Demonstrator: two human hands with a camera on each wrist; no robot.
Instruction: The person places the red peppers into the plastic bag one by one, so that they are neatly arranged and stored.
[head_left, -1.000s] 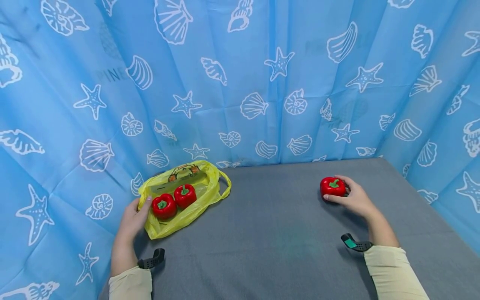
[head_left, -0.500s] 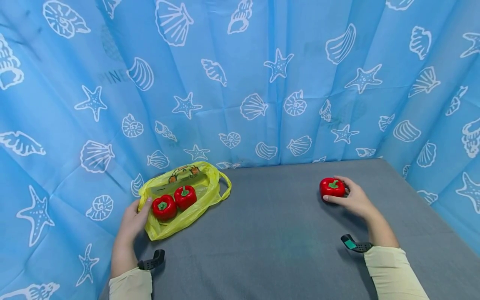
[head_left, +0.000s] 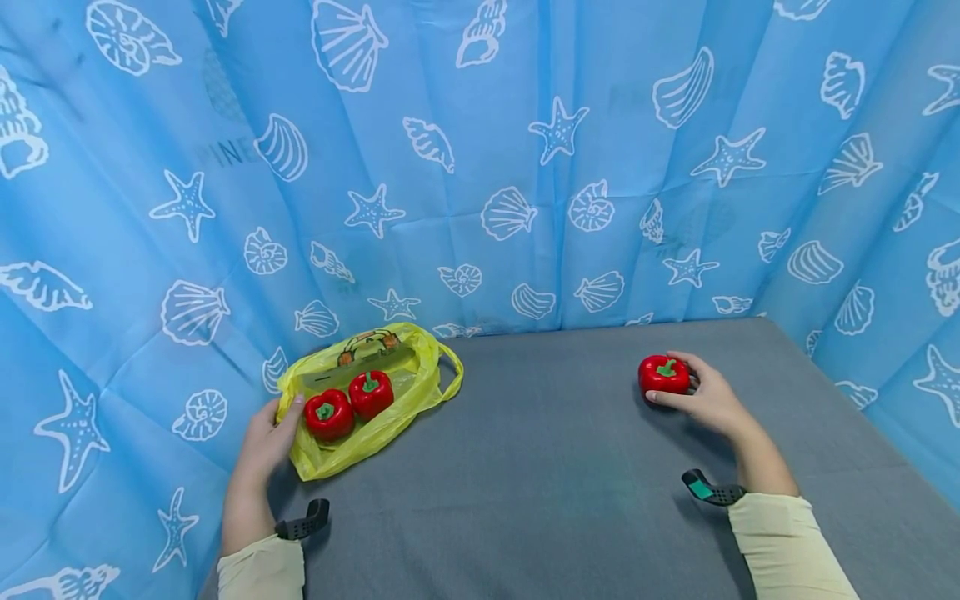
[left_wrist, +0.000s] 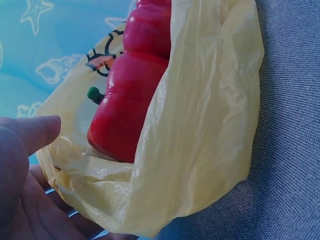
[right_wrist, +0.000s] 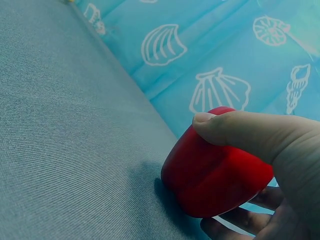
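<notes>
Three red bell peppers with green stems are in view. Two of them, the nearer pepper [head_left: 328,415] and the farther pepper [head_left: 371,394], lie side by side inside a yellow plastic bag [head_left: 390,429] on its side with its mouth spread. My left hand [head_left: 268,437] holds the bag's left end, thumb over the rim and fingers outside, as the left wrist view shows. Far to the right, my right hand [head_left: 711,400] grips the third pepper [head_left: 663,375] between thumb and fingers. In the right wrist view this pepper [right_wrist: 215,170] is just at the cloth; whether it touches is unclear.
A grey cloth [head_left: 525,458] covers the table, with a wide stretch between the bag and my right hand. A blue curtain [head_left: 480,167] printed with white shells hangs along the back and both sides. The bag's loop handle [head_left: 453,375] sticks out to the right.
</notes>
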